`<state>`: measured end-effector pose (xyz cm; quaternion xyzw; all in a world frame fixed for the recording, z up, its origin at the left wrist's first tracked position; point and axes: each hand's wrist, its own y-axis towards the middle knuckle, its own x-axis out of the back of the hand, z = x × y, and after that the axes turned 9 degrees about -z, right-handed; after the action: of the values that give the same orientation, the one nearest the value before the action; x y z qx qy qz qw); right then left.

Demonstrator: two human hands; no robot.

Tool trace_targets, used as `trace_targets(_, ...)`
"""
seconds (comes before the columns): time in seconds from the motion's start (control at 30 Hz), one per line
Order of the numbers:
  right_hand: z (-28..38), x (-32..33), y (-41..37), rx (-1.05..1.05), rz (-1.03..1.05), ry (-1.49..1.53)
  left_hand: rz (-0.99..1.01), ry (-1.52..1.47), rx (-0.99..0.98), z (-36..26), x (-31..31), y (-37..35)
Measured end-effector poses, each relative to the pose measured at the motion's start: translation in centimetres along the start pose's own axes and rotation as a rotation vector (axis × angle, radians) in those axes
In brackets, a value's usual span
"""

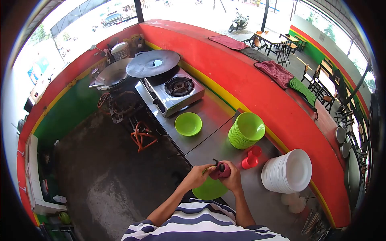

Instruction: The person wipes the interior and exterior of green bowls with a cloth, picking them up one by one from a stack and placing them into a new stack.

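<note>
A navy-and-white striped shirt (201,221) lies closest, and from its sleeves two forearms reach forward to the work. Just beyond, below the hands, is a bright green round dish (207,193), partly covered by them. Over it is the dark red object (220,171) with a blackish top — too small to name for certain — grasped by the right hand (231,180), whose fingers curl around its side. The left hand (198,176) has its fingers drawn together beside that dark top; whether they grip it, I cannot tell. Ahead and to the right, on the metal desk (201,150), two red cups (250,161) sit between a leaning stack of white bowls (286,170) and a stack of green bowls (246,130). A single green bowl (188,124) stands farther left, near the silver stove (177,91). Behind that rests a wide grey metal disc (140,66), with a wok (113,73) beside it. Farther off, past the red wall (225,60), tables, chairs and a parked motorbike (240,21) show.
</note>
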<state>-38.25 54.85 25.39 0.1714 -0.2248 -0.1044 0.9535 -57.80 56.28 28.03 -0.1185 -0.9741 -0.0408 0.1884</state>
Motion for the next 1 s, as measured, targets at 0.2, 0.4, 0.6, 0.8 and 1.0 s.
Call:
trace_targets(0.2,-4.1,-3.2,-0.2,-0.248,-0.186,0.313,-0.123,-0.051,-0.117,-0.9,1.8,1.9)
trace_targets(0.4,-2.5,-8.2,0.2,-0.623,-0.534,0.940,-0.539,-0.294,-0.121,0.2,-0.1,3.9)
trace_targets(0.6,-3.4,-6.6,2.1,-0.573,-0.475,0.870,-0.156,-0.434,-0.057,0.5,2.4,5.1)
trace_targets(0.8,-3.3,-4.4,2.7,-0.341,-0.222,0.354,-0.055,-0.241,0.045,0.0,4.8,6.0)
trace_targets(1.0,0.3,-3.6,3.8,-0.098,-0.116,-0.038,0.071,-0.027,0.035,0.7,4.7,4.7)
